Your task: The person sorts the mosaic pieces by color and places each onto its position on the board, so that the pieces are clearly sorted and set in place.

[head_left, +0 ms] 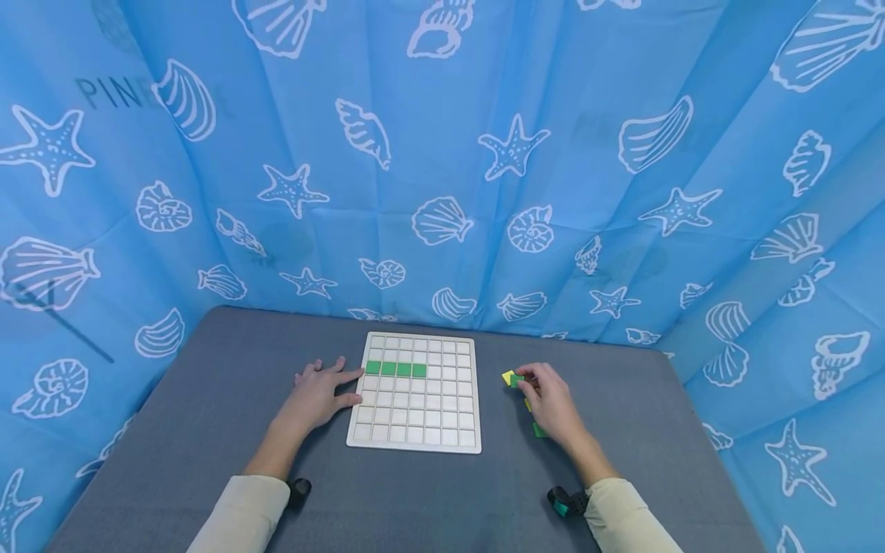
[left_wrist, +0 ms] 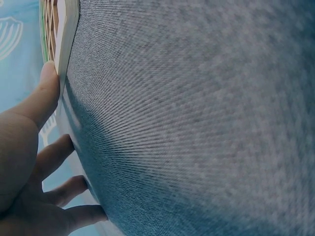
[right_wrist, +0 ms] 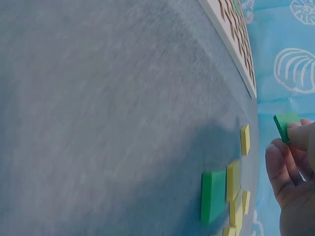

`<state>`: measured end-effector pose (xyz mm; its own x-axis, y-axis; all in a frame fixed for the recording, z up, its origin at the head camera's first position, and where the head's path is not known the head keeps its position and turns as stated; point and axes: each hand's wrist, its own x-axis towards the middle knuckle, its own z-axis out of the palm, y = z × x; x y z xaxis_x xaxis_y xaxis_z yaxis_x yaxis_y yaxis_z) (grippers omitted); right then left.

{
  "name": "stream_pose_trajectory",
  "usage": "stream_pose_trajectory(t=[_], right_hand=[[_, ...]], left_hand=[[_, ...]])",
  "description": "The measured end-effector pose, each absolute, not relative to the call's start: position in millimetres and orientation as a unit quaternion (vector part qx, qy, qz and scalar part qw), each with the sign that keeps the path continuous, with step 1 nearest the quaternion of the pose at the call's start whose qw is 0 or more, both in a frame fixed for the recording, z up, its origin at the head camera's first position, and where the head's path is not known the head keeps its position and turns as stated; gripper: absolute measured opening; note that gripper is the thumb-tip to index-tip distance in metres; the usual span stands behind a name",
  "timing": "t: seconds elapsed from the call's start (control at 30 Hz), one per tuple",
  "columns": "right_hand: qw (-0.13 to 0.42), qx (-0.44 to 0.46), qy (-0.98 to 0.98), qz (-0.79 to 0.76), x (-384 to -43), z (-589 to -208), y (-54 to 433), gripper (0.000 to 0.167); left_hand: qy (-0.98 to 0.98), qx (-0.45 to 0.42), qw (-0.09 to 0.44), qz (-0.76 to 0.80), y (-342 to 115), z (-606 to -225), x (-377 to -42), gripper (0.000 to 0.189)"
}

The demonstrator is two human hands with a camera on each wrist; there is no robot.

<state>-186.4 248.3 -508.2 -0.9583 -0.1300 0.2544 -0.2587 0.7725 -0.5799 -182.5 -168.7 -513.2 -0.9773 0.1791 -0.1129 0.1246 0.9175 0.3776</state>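
A white grid board point(head_left: 415, 448) lies on the table, with several green square tiles point(head_left: 404, 370) side by side in one row from its left side. My left hand point(head_left: 316, 395) is at the board's left edge, its thumb point(left_wrist: 49, 81) and index finger touching the rim and the other fingers spread on the cloth. To the right of the board, my right hand point(head_left: 549, 399) pinches a green tile point(right_wrist: 285, 123) between thumb and fingers, raised off the table. Beneath that hand lie several yellow tiles point(right_wrist: 245, 139) and a green tile point(right_wrist: 213, 196), partly hidden from the head view.
Grey cloth covers the table point(head_left: 415, 499). A blue curtain point(head_left: 442, 153) with white shells and starfish hangs behind and along the sides. Dark straps point(head_left: 568, 501) are worn at both wrists.
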Motion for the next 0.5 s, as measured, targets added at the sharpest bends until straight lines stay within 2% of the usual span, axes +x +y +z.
stream_pose_trajectory(t=[0.13, 0.5], right_hand=[[0.108, 0.1, -0.934, 0.326, -190, -509, 238, 0.015], [0.088, 0.075, -0.926, 0.359, -200, -512, 212, 0.015]], left_hand=[[0.977, 0.076, 0.073, 0.186, -169, -514, -183, 0.058], [0.977, 0.075, 0.072, 0.188, -170, -515, -183, 0.058]])
